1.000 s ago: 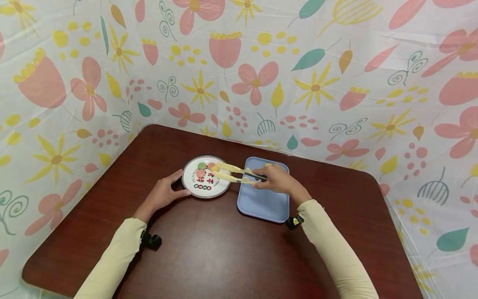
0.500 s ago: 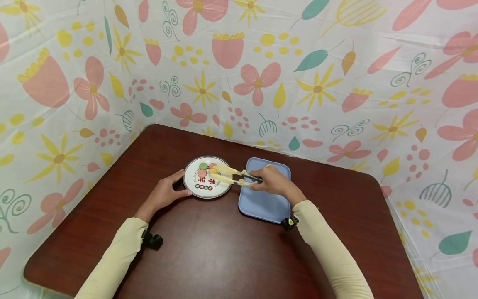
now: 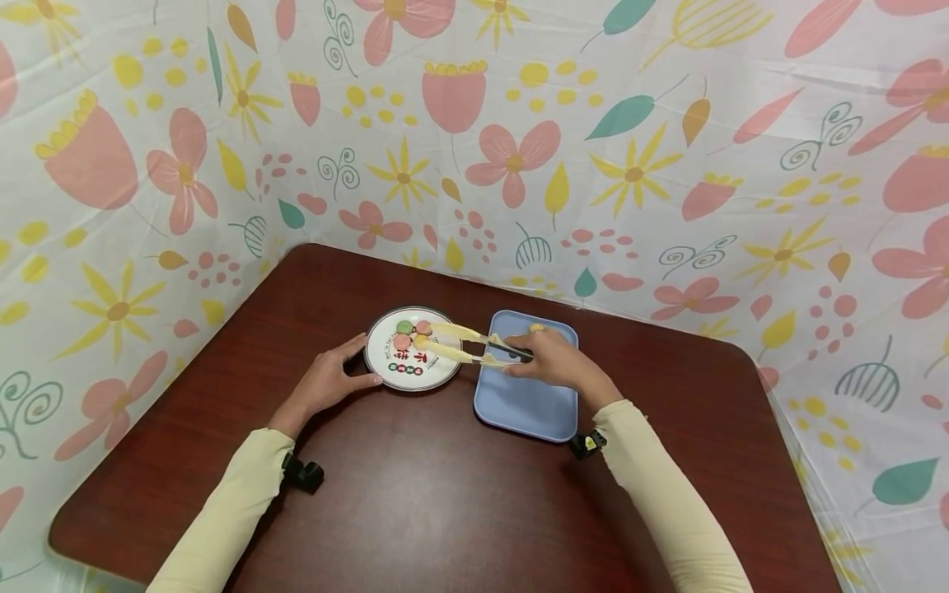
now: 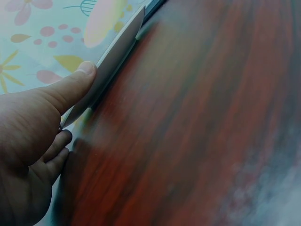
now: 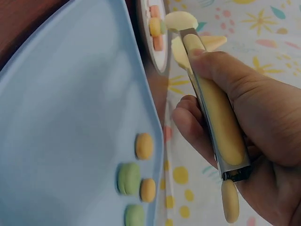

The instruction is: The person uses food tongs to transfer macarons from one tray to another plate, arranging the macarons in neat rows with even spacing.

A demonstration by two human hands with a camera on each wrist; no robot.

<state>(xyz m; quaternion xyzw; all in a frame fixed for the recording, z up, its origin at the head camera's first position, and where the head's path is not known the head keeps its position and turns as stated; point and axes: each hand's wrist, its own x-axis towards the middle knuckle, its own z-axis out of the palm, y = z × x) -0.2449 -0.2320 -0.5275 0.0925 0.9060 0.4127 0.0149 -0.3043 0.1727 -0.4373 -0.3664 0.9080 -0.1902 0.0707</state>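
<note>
My left hand (image 3: 326,383) holds the round white plate (image 3: 441,368) by its left edge; in the left wrist view the thumb (image 4: 77,84) lies against the rim. On the plate, a green macaron (image 3: 404,328), two pink ones and a yellow macaron (image 3: 421,340) sit close together. My right hand (image 3: 554,360) grips a pair of tongs (image 3: 455,331) with pale yellow arms. Their tips reach over the plate, spread apart beside the yellow macaron. In the right wrist view, thumb and fingers wrap the tongs' handle (image 5: 218,113), and nothing shows between the tips.
A blue rectangular tray (image 3: 526,408) lies right of the plate, under my right hand. Along its far edge are several macarons, among them a yellow one (image 5: 144,146) and a green one (image 5: 129,179). A flower-patterned curtain (image 3: 511,165) hangs behind the brown table (image 3: 400,511).
The tongs brought the yellow macaron down beside the other macarons on the plate, then spread and drew slightly back to the right. My left hand has stayed at the plate's edge.
</note>
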